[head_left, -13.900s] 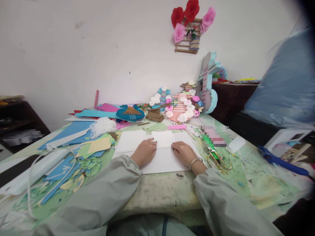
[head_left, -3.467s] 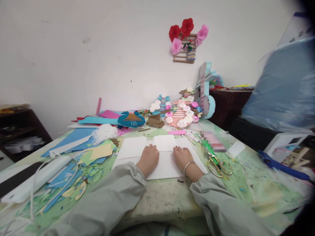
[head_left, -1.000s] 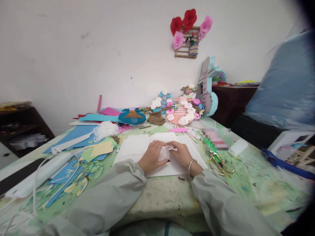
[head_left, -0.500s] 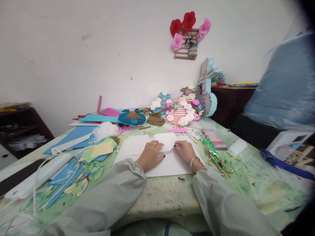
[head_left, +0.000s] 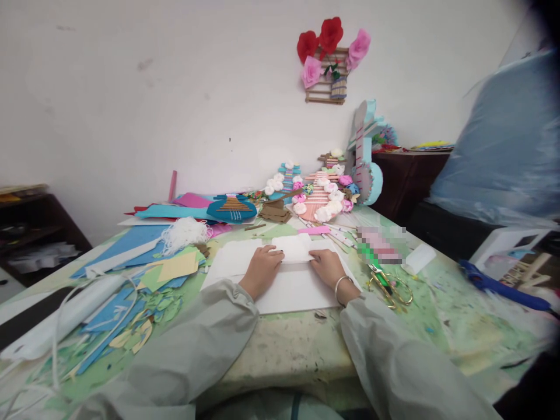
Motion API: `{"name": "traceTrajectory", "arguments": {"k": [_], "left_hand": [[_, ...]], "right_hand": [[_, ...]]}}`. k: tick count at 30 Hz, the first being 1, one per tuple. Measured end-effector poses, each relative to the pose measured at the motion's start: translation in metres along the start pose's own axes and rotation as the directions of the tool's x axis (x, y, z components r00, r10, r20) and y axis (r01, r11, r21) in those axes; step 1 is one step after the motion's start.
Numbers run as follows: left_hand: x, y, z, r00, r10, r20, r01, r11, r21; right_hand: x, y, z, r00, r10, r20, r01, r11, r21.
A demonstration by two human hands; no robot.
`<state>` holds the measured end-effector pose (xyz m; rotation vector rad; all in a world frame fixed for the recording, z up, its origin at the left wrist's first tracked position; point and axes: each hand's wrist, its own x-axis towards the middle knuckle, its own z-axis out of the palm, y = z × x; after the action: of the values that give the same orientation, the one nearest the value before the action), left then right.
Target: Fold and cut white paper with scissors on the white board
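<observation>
A small white piece of paper (head_left: pixel 294 248), apparently folded, spans the gap between my two hands. My left hand (head_left: pixel 262 271) pinches its left end, with the fingertips on top and the thumb mostly hidden. At its right end, my right hand (head_left: pixel 329 269), with a silver bangle at the wrist, is closed on the edge between thumb and curled fingers. Beneath both hands larger white paper sheets (head_left: pixel 297 296) lie flat on the table. Gold-handled scissors (head_left: pixel 389 286) rest to the right of my right hand.
Coloured paper scraps (head_left: pixel 161 303), white yarn (head_left: pixel 186 233) and a white cord (head_left: pixel 56 338) cover the left side. Flower-decorated crafts (head_left: pixel 324 198) stand at the back. A white roll (head_left: pixel 420 258) and a blue-handled tool (head_left: pixel 503 289) lie on the right.
My left thumb, stretched out over the sheet before, has drawn in to the small paper's near edge. My right fingers have curled in more. The view has shifted slightly.
</observation>
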<state>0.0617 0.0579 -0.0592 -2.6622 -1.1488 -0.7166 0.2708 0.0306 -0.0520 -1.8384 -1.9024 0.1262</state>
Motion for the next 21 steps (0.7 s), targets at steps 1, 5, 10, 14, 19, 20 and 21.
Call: {"name": "traceTrajectory", "arguments": {"k": [1, 5, 10, 14, 19, 20, 21], "left_hand": [[0.001, 0.0, 0.0, 1.0, -0.003, -0.001, 0.003, 1.0, 0.003], [0.001, -0.001, 0.001, 1.0, 0.004, 0.029, -0.004, 1.0, 0.003], [0.002, -0.003, 0.003, 0.999, -0.013, 0.044, 0.016, 0.998, -0.067], [0.002, -0.005, 0.003, 0.999, -0.002, 0.049, 0.007, 0.995, -0.097], [0.001, -0.005, 0.003, 1.0, 0.015, 0.027, -0.011, 0.991, -0.134], [0.001, -0.005, 0.003, 1.0, 0.014, 0.023, -0.011, 0.989, -0.148], [0.001, -0.006, 0.003, 1.0, 0.011, 0.022, -0.007, 0.986, -0.164]], "right_hand": [[0.0, 0.0, 0.0, 1.0, -0.003, 0.001, 0.003, 1.0, -0.002], [0.0, 0.0, 0.0, 1.0, 0.017, 0.012, -0.017, 1.0, -0.01], [0.001, 0.002, 0.0, 0.999, 0.031, 0.018, -0.031, 0.999, 0.013], [0.002, 0.006, 0.001, 1.0, 0.018, 0.001, -0.018, 0.999, 0.047], [0.004, 0.01, -0.001, 0.999, -0.016, -0.047, 0.02, 0.996, 0.088], [0.004, 0.011, -0.001, 0.998, -0.028, -0.062, 0.033, 0.995, 0.089], [0.005, 0.013, -0.002, 0.997, -0.035, -0.074, 0.042, 0.995, 0.092]]}}
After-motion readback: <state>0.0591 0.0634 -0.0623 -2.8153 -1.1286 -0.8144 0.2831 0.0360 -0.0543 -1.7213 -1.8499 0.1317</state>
